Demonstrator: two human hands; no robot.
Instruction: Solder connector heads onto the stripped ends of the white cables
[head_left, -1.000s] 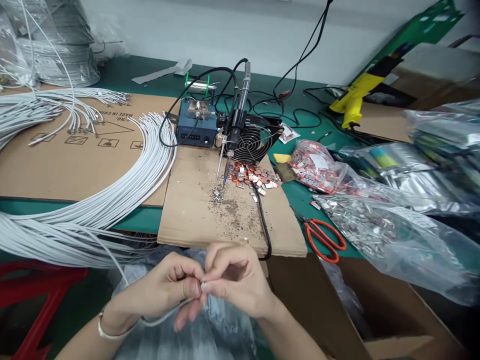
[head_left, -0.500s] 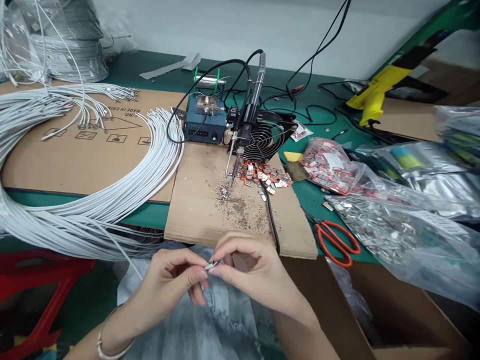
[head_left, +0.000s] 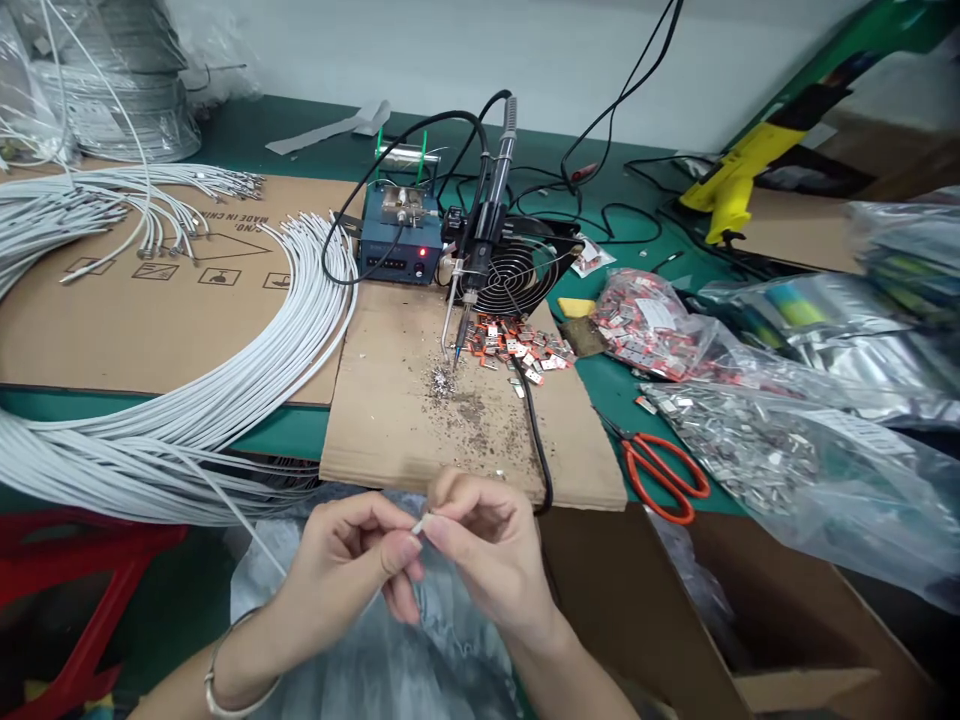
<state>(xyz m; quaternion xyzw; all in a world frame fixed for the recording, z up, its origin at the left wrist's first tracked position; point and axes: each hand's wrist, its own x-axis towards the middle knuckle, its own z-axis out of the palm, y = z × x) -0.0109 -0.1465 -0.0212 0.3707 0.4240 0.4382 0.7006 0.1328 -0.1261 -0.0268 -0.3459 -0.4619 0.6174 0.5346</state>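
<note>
My left hand pinches a white cable close to its end, thumb against forefinger. Thumb and fingers of my right hand close on the cable's tip, which they cover; its inner wires are hidden. Both hands meet above my lap, just before the cardboard sheet. A soldering iron stands beyond them, tip down, with a thin feed tube beside it. Small metal connectors with orange parts lie in a heap beside the iron's tip.
A thick bundle of white cables curves along the left. Behind are a blue soldering station and a black fan. Orange-handled scissors, bags of metal parts and a yellow tool lie to the right.
My right fingers have drawn in over the cable tip, covering coloured wires that showed before. A red light now shows on the soldering station. The view has shifted slightly.
</note>
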